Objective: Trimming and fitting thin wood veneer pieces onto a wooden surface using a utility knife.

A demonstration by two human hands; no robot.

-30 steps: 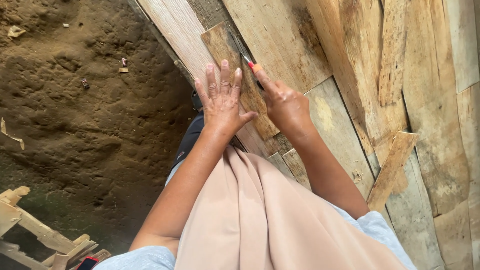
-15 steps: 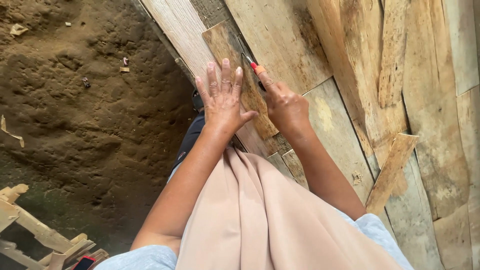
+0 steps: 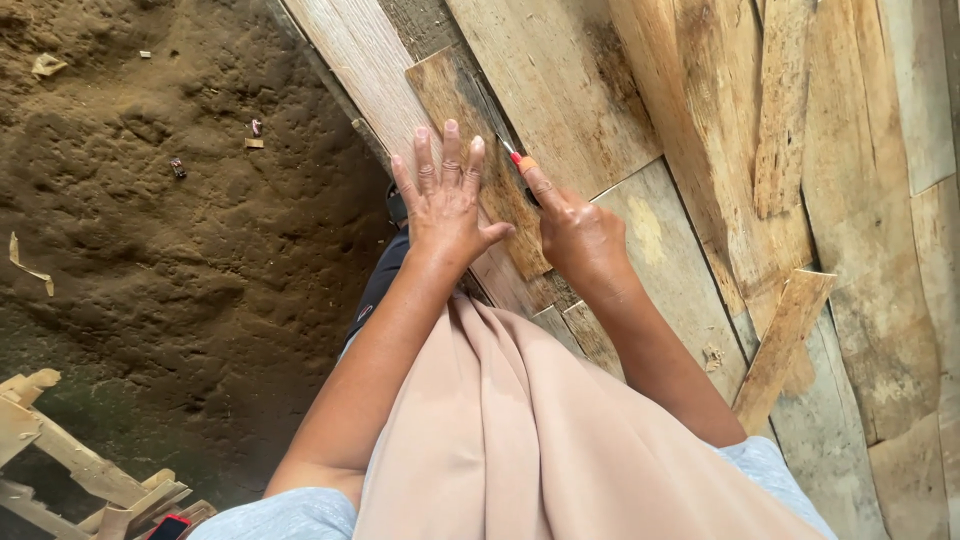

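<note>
My left hand (image 3: 445,198) lies flat, fingers spread, on a short brown wooden board (image 3: 455,100) that rests on larger planks. My right hand (image 3: 572,228) is beside it on the right, closed around a thin red-tipped pencil-like tool (image 3: 511,152). The tool's tip touches the right edge of the short board, and my index finger is stretched along it. Most of the tool is hidden in the hand.
Pale weathered planks (image 3: 720,150) cover the right side. A loose narrow wood strip (image 3: 785,340) lies at the lower right. Bare earth (image 3: 150,230) fills the left. A wooden frame (image 3: 60,450) sits at the bottom left. Beige cloth (image 3: 520,440) covers my lap.
My right hand has shifted slightly along the edge of the short board with the tool. The left hand stays pressed on the board.
</note>
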